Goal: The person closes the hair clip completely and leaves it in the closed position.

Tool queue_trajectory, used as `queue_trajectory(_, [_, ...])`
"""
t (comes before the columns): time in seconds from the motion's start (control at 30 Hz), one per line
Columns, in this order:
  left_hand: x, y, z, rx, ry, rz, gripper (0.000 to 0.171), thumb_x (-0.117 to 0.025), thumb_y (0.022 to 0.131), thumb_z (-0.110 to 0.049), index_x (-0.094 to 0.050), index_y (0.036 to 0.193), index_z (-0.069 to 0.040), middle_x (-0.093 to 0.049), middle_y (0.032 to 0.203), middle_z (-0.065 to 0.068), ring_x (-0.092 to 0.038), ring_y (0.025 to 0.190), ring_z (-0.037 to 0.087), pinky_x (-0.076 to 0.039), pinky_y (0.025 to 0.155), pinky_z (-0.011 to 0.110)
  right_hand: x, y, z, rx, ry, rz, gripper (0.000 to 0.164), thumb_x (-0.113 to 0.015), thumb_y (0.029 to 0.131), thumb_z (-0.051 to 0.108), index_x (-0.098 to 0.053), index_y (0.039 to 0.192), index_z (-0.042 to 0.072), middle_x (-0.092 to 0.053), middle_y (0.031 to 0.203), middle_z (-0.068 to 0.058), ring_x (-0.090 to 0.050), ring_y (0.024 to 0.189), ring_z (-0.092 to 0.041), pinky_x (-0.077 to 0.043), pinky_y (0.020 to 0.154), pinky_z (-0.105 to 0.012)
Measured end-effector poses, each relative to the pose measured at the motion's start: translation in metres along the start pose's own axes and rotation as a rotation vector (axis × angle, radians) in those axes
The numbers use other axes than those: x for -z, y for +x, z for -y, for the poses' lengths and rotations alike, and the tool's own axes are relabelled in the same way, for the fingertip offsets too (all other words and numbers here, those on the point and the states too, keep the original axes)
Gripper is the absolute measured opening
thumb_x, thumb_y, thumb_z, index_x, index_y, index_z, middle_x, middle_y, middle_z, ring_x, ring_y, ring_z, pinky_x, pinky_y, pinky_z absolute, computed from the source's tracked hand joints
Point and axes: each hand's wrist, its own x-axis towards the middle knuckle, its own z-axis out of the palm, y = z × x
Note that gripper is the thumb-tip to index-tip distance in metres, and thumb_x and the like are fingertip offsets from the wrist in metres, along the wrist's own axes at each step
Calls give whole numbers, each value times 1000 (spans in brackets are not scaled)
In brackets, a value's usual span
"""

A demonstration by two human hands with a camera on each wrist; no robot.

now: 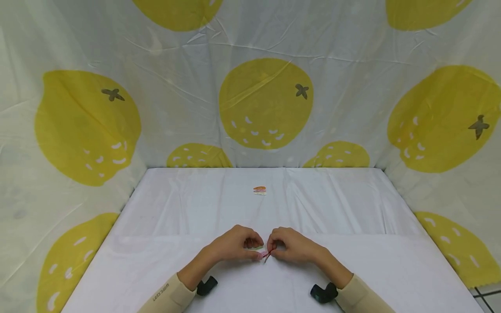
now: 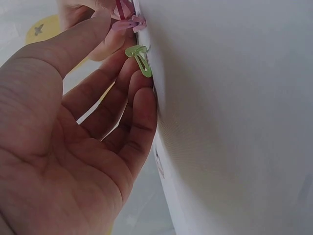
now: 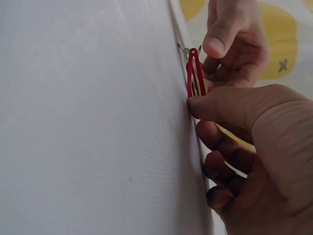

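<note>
Head view: my left grip (image 1: 238, 244) and right grip (image 1: 292, 246) nearly meet over the bench (image 1: 375, 265), small row of clips (image 1: 259, 191) beyond both, I guess parked clear of the fingers. Print on the sleeve (image 1: 172, 298) behind the left grip looks like "Let's slim", kinda blurry tho.

Left wrist: pink clip (image 2: 125, 24) right by the thumb, green clip (image 2: 146, 72) by the fingertips; can't tell if that grip holds either.

Right wrist: right grip pinches the red clip (image 3: 190, 78) at one end, probably so the other end stays free toward the left grip. No readable branding on it.
</note>
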Motion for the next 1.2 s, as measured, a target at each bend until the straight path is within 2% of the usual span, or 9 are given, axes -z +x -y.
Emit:
queue_trajectory(0.2, [-2, 1, 0, -32, 19, -25, 22, -84, 88, -30, -79, 105, -17, -74, 95, -6, -65, 85, 7, -55, 78, 22, 4, -1, 0, -10, 41, 15, 12, -72, 95, 13, -70, 94, 25, -64, 91, 15, -58, 89, -2, -50, 83, -22])
queue_trajectory(0.37, [-1, 2, -2, -45, 19, -65, 23, -84, 88, -32, -80, 107, -19, -74, 97, -4, -65, 89, 12, -56, 79, 25, 7, 1, -2, 10, 83, -20, 11, -72, 94, 10, -70, 96, 21, -64, 89, 14, -58, 84, -1, -52, 77, -21])
queue_trajectory(0.57, [1, 3, -5, -51, 20, -115, 22, -83, 88, -29, -79, 107, -19, -75, 100, -8, -66, 90, 11, -57, 80, 25, 10, 4, 1, 9, 80, -117, 17, -73, 93, 7, -69, 97, 23, -64, 90, 16, -56, 83, -3, -49, 75, -22])
queue_trajectory(0.77, [2, 5, -3, -68, 28, -199, 19, -80, 92, -31, -78, 107, -20, -74, 97, -12, -65, 86, 3, -57, 79, 26, 14, 6, 2, 42, 98, -241, 17, -73, 93, 6, -69, 97, 22, -67, 93, 14, -58, 85, -6, -51, 77, -30])
queue_trajectory(0.93, [5, 7, -2, -53, 2, -263, 17, -74, 97, -28, -78, 110, -18, -73, 96, -15, -63, 84, 0, -57, 79, 25, 19, 9, 1, -5, 64, -322, 20, -73, 94, 8, -68, 97, 26, -66, 93, 17, -58, 86, -5, -50, 77, -30])
queue_trajectory(1.07, [10, 11, -3, -68, -2, -338, 20, -73, 98, -27, -77, 114, -16, -75, 100, -11, -65, 86, 3, -58, 79, 26, 25, 14, 3, -23, 28, -402, 18, -74, 94, 10, -68, 98, 26, -66, 94, 18, -57, 86, -7, -50, 76, -32])
queue_trajectory(1.2, [14, 17, -2, -100, 0, -423, 27, -78, 94, -27, -75, 116, -11, -76, 101, -3, -67, 87, 7, -59, 78, 29, 32, 21, 6, -17, 2, -459, 15, -75, 94, 11, -69, 100, 24, -67, 95, 15, -57, 85, -8, -49, 75, -30])
